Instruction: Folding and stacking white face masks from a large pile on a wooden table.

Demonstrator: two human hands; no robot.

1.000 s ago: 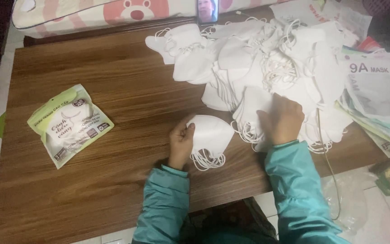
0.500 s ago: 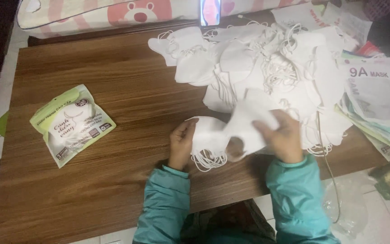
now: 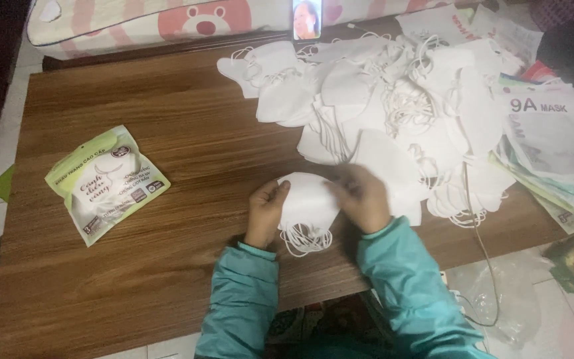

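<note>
Left hand: your left hand [image 3: 266,207] rests on the desk with fingers curled over the left edge of the small stack of white folded face masks [image 3: 308,199], pinning it; it has not shifted over the last second.
Right hand: your right hand [image 3: 361,197] has come back from the pile and now sits at the right edge of the same stack, fingers bent down onto the top mask; it is motion-blurred, so how tightly it grips you cannot tell.
What changed: a second ago that hand lay flat on the pile; half a second ago it carried one mask across; now that mask appears laid on the stack, between both hands.
Reading: judged from this, one more mask has joined the stack and you are squaring it up.
Stack position: near the front edge of the desk, just in front of your sleeves [image 3: 400,279], its ear loops [image 3: 305,240] spilling toward you.
Loose mask pile: a large heap of white masks [image 3: 400,106] with tangled loops, touching the stack's right side and reaching to the desk's far edge.
Pouches, right: flat printed packaging pouches [image 3: 553,146], overlapped at the right end of the desk.
Pouch, left: one green-and-white filled pouch [image 3: 106,183], well apart from your hands.
Desk: dark wood-grain top [image 3: 187,133].
Beyond: a phone [image 3: 307,18] propped upright at the far edge, before a pink-and-white cushion [image 3: 167,20].
</note>
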